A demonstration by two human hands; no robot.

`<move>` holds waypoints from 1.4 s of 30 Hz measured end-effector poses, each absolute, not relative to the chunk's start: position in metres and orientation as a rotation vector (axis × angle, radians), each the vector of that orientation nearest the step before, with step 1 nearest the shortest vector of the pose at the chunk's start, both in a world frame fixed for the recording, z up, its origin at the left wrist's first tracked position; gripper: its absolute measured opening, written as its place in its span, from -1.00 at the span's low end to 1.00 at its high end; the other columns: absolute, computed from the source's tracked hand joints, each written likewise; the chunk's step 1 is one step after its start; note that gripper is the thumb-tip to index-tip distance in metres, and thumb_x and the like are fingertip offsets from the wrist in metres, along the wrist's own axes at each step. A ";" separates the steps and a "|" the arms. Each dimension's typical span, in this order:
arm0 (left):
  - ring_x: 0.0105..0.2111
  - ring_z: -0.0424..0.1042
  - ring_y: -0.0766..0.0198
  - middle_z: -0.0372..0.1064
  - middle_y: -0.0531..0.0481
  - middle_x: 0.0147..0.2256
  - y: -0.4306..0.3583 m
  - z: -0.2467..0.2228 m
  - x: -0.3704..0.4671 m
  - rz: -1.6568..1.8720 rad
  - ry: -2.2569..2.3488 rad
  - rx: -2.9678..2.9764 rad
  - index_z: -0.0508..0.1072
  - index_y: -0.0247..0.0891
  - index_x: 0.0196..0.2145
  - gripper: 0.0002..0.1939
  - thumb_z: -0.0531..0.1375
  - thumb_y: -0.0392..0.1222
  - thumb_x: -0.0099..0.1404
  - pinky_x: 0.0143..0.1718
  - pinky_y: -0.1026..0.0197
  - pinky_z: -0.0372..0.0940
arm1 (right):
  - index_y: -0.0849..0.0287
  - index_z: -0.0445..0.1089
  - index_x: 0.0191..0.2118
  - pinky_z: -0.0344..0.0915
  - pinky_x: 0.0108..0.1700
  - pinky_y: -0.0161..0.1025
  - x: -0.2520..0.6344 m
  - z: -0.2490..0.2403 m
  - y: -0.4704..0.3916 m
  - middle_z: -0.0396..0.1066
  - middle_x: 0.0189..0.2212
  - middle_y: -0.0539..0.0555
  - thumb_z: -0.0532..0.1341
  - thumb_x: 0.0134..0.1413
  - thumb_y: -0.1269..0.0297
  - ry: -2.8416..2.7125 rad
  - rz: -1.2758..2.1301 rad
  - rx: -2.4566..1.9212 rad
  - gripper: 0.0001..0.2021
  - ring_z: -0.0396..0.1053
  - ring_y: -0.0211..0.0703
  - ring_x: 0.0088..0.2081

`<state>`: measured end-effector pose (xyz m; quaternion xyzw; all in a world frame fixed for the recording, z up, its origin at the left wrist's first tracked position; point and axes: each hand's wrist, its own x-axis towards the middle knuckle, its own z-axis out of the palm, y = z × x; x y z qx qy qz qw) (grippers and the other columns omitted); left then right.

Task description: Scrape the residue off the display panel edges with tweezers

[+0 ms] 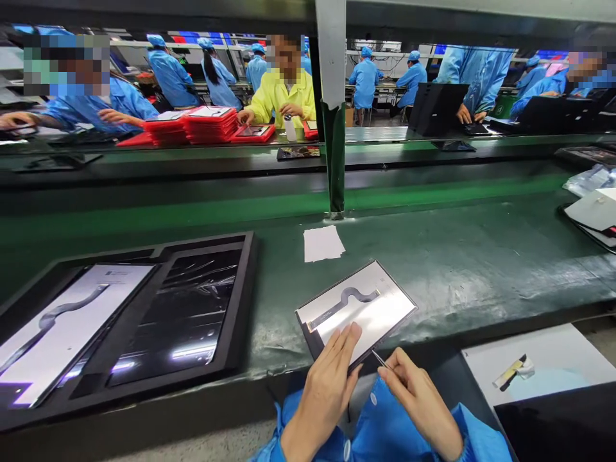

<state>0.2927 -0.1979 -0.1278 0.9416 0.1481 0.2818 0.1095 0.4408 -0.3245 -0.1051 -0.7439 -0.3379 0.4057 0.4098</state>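
A tablet-sized display panel lies tilted at the front edge of the bench, its pale back facing up. A dark ribbon cable curves across that back. My left hand grips the panel's near side, fingers stretched over the back and thumb by the edge. In my right hand is a pair of thin metal tweezers, pinched between thumb and fingers. Their tip meets the panel's near right edge; whether it grasps anything there is too small to tell.
Left of the panel, a black foam tray holds another panel and a glossy dark screen. Small white sheets lie beyond. A post rises behind them. At lower right sits a white board. Several people work across the bench.
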 end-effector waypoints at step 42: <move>0.34 0.11 0.08 0.00 -0.20 0.38 -0.197 -0.133 0.288 0.596 0.480 2.649 -0.13 -0.28 0.42 -0.07 0.06 -0.62 0.15 0.30 -0.01 0.19 | 0.12 0.27 -0.44 -0.24 -0.63 -0.35 0.445 -0.116 -0.319 -0.13 -0.76 -0.27 0.16 -0.23 -0.57 -0.546 1.368 -1.558 -0.28 -0.24 -0.41 -0.69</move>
